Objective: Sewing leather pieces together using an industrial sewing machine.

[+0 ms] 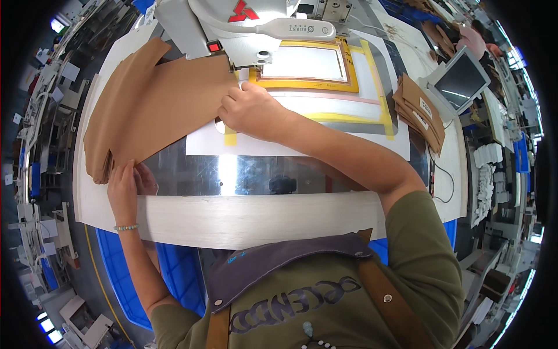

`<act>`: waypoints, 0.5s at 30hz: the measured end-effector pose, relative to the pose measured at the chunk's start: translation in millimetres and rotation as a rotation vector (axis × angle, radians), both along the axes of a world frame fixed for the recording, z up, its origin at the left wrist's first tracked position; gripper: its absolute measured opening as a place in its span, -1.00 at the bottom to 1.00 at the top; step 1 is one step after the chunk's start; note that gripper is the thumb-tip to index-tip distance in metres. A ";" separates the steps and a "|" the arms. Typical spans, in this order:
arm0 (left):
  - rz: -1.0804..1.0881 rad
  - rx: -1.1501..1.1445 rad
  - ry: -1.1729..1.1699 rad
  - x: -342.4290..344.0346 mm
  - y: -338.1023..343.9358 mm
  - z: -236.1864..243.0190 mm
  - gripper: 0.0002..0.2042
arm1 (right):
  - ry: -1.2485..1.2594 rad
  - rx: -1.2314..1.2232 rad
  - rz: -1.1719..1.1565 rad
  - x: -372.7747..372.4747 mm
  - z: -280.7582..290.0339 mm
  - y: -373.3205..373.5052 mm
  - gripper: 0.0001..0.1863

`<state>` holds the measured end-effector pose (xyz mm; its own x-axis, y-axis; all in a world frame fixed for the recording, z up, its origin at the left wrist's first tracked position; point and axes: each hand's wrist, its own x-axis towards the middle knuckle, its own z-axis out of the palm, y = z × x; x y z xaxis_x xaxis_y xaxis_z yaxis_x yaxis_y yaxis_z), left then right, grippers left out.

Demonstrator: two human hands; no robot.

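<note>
A brown fabric panel stretches between my two hands, on the left half of the work surface. My left hand is closed on the panel's lower left corner, beside a folded stack of the same brown fabric. At the panel's right corner, just below the head of a white sewing machine, the fingers of my right hand pinch the edge. Right of that hand lies a sewing template with a yellow frame on a white sheet. The panel's far edge passes close to the machine's needle area.
Bundled brown pieces with white labels lie at the right, near a tilted screen. A cable loops at the table's right side. Blue bins stand below the front edge. A lamp arm hangs over the template.
</note>
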<state>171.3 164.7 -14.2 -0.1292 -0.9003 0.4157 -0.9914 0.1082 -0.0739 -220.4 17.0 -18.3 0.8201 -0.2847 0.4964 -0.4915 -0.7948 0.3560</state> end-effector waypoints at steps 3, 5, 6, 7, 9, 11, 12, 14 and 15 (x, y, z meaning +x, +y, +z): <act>-0.067 0.060 -0.101 -5.0 -10.9 0.7 -0.72 | -0.037 0.052 -0.030 -14.5 -4.6 1.4 -0.89; -0.097 0.027 -0.113 -9.7 -18.2 -2.0 -0.70 | -0.034 0.084 -0.055 -24.0 -7.4 2.0 -0.87; -0.100 0.025 -0.112 -10.6 -22.2 -4.0 -0.70 | -0.062 0.086 -0.042 -28.7 -8.2 1.7 -0.86; -0.105 0.019 -0.129 -10.5 -26.5 -6.0 -0.70 | -0.090 0.088 -0.029 -32.2 -9.1 1.1 -0.84; -0.119 0.009 -0.145 -7.4 -35.4 -10.5 -0.70 | -0.114 0.069 -0.027 -35.4 -10.8 -0.7 -0.89; -0.121 0.008 -0.191 -6.8 -44.9 -13.3 -0.70 | -0.138 0.051 -0.029 -39.1 -10.8 -2.0 -0.94; -0.129 0.006 -0.191 -7.7 -48.9 -14.0 -0.70 | -0.133 0.041 -0.031 -41.4 -10.1 -1.2 -0.95; -0.130 0.023 -0.210 -9.4 -54.9 -14.2 -0.70 | -0.130 0.029 -0.042 -44.7 -10.0 0.2 -0.95; -0.138 0.021 -0.212 -10.5 -57.6 -14.4 -0.70 | -0.122 0.024 -0.062 -45.4 -11.4 0.6 -0.95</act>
